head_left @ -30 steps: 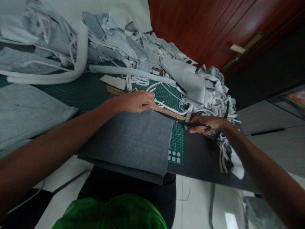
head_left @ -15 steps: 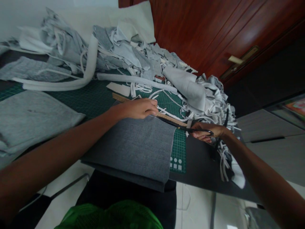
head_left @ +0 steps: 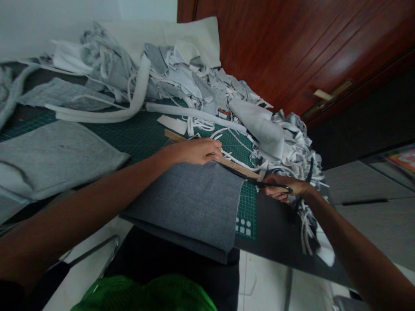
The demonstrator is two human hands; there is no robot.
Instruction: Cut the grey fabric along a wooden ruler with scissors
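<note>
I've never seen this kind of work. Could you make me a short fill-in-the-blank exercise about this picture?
1. The right hand holds a pair of black ____.
2. The cloth beside the left hand and the tan ruler is dark ____.
3. The gridded mat is ____.
4. On the reddish-brown door is a metal ____.

Missing words: scissors; grey; green; handle.

Textile workroom (cutting mat (head_left: 248,205), scraps (head_left: 183,80))

Left hand (head_left: 200,150) palm-down (right hand (head_left: 279,179) curled)
</note>
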